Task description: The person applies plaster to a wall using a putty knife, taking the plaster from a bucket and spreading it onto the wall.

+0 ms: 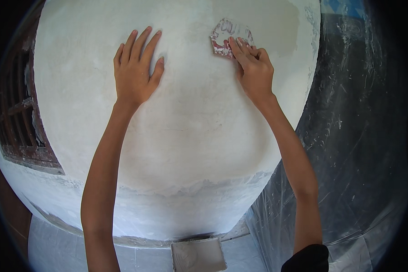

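My right hand point(254, 68) grips a flat scraper point(231, 38), reddish and smeared with white filler, and holds its face against the wall. The thumb side of the hand is partly hidden. To the left, my left hand point(137, 68) rests on the white plastered wall point(181, 127) with its fingers spread and nothing in it. Above and right of the scraper lies a darker, greyish patch point(276, 27) on the wall, which looks damp.
A brown wooden window frame with bars point(20, 109) is at the left. Dark, paint-spattered plastic sheeting point(349, 136) hangs at the right. On the tiled floor point(59, 245) below stands a rectangular tray point(198, 256) with greyish paste inside.
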`<state>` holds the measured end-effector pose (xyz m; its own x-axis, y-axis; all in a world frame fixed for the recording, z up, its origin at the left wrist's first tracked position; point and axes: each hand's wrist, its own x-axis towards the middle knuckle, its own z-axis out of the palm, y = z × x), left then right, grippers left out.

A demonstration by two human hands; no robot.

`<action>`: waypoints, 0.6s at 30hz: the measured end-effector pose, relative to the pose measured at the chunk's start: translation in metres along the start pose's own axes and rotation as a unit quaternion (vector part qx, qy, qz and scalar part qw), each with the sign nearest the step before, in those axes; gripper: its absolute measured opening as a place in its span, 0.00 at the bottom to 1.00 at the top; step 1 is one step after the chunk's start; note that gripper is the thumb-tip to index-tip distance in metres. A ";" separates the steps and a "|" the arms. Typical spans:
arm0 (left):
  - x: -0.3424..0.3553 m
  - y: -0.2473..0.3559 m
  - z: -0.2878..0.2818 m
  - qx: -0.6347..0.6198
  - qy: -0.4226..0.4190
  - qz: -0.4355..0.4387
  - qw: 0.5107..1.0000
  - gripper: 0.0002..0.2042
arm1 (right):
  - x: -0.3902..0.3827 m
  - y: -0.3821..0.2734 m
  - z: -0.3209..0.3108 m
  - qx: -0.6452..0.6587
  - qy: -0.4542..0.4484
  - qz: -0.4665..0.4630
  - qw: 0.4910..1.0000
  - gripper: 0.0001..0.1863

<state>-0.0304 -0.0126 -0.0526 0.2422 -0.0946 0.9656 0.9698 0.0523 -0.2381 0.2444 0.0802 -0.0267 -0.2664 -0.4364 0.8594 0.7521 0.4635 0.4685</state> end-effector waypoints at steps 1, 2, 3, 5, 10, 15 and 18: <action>-0.002 -0.002 -0.002 -0.001 -0.003 -0.002 1.000 0.25 | -0.016 -0.012 -0.012 0.014 -0.032 0.001 0.999 0.39; -0.002 -0.006 -0.005 0.013 0.002 -0.002 1.000 0.26 | -0.025 -0.025 -0.025 0.018 -0.033 0.000 0.999 0.39; -0.004 -0.007 -0.004 0.024 0.007 -0.002 1.000 0.26 | -0.036 -0.033 -0.038 0.052 -0.069 0.005 0.996 0.37; -0.004 -0.006 -0.001 0.018 0.008 -0.005 1.000 0.26 | -0.042 -0.036 -0.054 0.081 -0.105 0.007 0.991 0.36; -0.006 -0.009 0.000 0.012 0.009 -0.003 1.000 0.26 | 0.005 -0.027 -0.063 0.298 -0.082 0.236 0.921 0.25; -0.003 -0.004 -0.001 -0.005 -0.003 -0.007 1.000 0.26 | 0.065 0.030 -0.019 0.440 -0.017 0.372 0.817 0.23; -0.004 -0.004 -0.002 -0.011 -0.007 -0.007 1.000 0.26 | 0.074 0.050 0.005 0.463 -0.022 0.440 0.769 0.23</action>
<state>-0.0349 -0.0149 -0.0554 0.2281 -0.0804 0.9703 0.9736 0.0293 -0.2264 0.2594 0.0753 0.0610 0.0638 0.3774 0.9238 -0.0936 0.9239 -0.3710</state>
